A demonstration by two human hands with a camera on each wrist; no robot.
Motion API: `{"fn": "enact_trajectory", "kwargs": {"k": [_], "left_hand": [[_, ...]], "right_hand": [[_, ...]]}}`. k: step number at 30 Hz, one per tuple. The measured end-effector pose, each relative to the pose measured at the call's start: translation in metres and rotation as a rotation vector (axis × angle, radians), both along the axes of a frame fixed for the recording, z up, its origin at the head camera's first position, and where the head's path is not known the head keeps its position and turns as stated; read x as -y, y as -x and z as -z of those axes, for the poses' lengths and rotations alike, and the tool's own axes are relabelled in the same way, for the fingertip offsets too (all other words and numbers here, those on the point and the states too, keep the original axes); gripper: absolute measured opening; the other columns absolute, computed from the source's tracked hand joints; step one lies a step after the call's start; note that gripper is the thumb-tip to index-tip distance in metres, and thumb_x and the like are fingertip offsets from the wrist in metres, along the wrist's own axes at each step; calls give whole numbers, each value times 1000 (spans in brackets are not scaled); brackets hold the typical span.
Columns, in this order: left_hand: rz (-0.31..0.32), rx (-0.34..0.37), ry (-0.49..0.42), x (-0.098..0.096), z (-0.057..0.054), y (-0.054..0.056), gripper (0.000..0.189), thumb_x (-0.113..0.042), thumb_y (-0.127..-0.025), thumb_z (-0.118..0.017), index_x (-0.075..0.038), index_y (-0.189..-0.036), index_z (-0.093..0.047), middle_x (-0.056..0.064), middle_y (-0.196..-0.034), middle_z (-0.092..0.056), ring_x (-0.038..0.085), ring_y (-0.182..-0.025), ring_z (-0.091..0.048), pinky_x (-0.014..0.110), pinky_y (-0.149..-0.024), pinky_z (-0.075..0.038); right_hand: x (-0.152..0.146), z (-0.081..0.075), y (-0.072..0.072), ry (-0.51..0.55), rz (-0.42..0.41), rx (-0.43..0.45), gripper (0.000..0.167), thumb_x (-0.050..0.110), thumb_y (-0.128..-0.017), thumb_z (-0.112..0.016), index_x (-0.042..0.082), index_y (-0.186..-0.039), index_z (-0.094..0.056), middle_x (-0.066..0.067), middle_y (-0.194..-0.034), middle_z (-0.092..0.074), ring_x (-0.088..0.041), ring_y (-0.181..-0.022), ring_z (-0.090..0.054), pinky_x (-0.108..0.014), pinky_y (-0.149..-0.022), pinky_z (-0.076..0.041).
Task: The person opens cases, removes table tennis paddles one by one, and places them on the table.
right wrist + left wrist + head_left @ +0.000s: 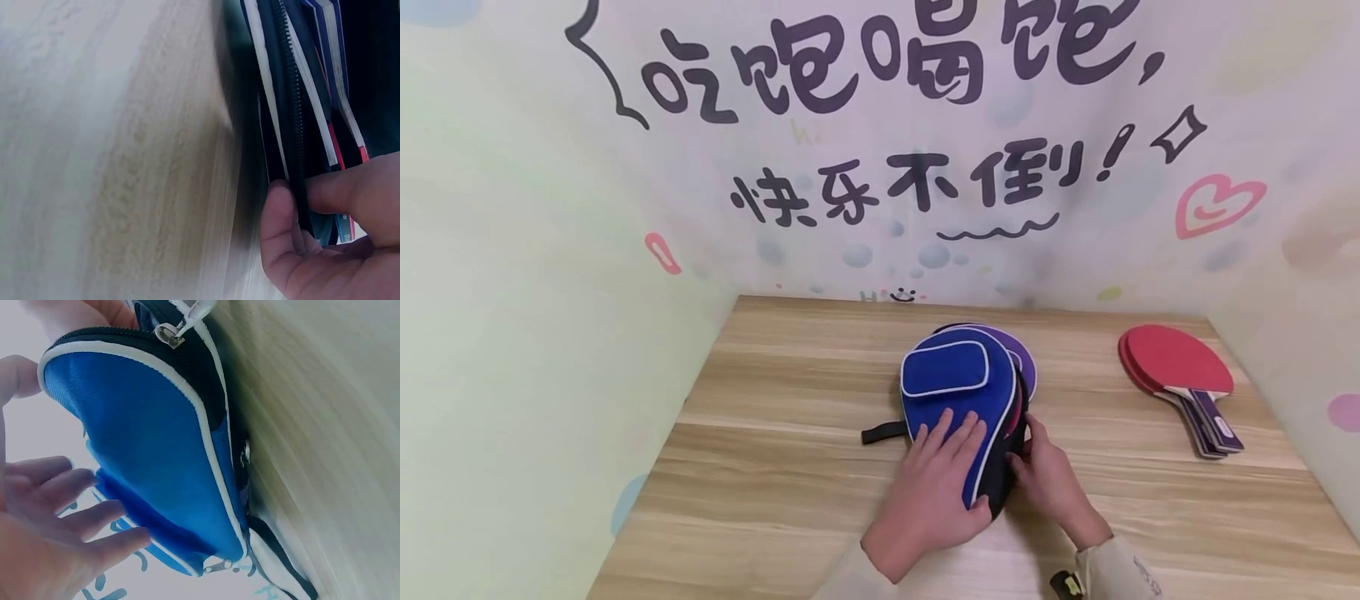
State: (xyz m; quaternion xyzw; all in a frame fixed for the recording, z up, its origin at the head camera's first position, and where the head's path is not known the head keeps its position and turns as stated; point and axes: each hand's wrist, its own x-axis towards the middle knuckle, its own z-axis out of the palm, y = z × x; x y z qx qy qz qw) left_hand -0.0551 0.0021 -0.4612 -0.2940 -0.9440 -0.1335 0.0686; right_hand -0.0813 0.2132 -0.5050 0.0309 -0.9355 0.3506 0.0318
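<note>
A blue table tennis paddle case (992, 396) with white piping lies on the wooden table, its zipped side open toward the right. My left hand (936, 483) rests on the blue front with its fingers stretched out. At the lower right edge, my right hand (1052, 479) pinches the black zipper border (297, 150) between thumb and fingers. Inside the opening, paddle handles (331, 56) and red-edged blades show in the right wrist view. A zipper pull (169, 336) hangs at the case's end in the left wrist view.
Under the blue case, a purple case (1022, 358) sticks out at the upper right. A black strap (883, 432) extends to the left. Two stacked red paddles (1180, 358) lie at the table's right. Printed cloth walls (880, 258) enclose the table (775, 367).
</note>
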Motion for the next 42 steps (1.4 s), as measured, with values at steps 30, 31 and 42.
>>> {"fn": "enact_trajectory", "kwargs": {"k": [30, 31, 42], "left_hand": [[-621, -261, -300, 64, 18, -41, 56, -26, -81, -80, -2, -131, -68, 23, -136, -66, 31, -103, -70, 45, -82, -57], [-640, -234, -284, 67, 19, -41, 56, -26, -81, -80, -2, -130, -68, 23, -135, -67, 32, -103, -70, 46, -83, -57], [-726, 108, -113, 87, 31, -39, 56, -29, -85, -78, 3, -130, -67, 27, -136, -64, 38, -111, -66, 52, -92, -53]], "right_hand": [[-4, 0, 2, 13, 20, 137, 75, 6, -94, -68, -11, -153, -25, -10, -83, -69, -13, -68, -59, -26, -62, -49], [-4, 0, 2, 11, 20, 140, 76, 6, -94, -68, -11, -154, -25, -10, -83, -69, -13, -67, -59, -26, -62, -48], [-2, 0, 0, 4, 18, 148, 75, 8, -96, -65, -12, -155, -23, -7, -78, -67, -10, -62, -55, -25, -58, -46]]}}
